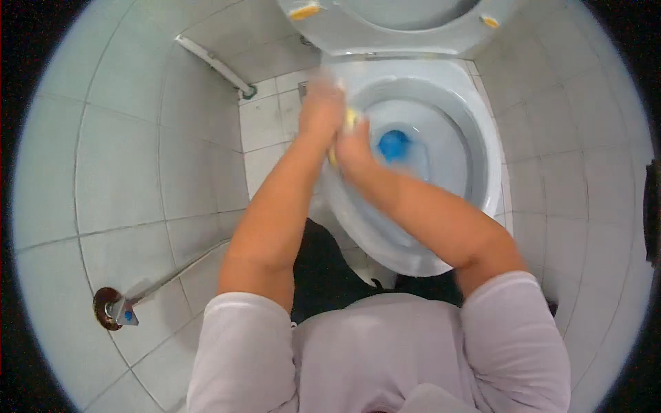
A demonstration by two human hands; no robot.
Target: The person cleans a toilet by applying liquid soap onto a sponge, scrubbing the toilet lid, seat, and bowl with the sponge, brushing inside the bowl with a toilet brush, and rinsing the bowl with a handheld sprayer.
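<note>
My left hand [323, 110] and my right hand [353, 146] are pressed close together over the left rim of the toilet bowl [482, 151]. Both are closed around a soft-looking yellow thing [352, 118], perhaps a cloth or sponge. Only small bits of it show between and beside my hands. Motion smears the fingers, the left hand's most of all. Blue liquid [395, 146] sits at the bottom of the bowl, to the right of my hands.
The toilet seat [385, 38] stands raised at the back. A white pipe [213, 63] runs along the left wall. Lower left, a valve [124, 312] with a rusty flange joins a thin hose [182, 268]. Tiled walls stand close on both sides.
</note>
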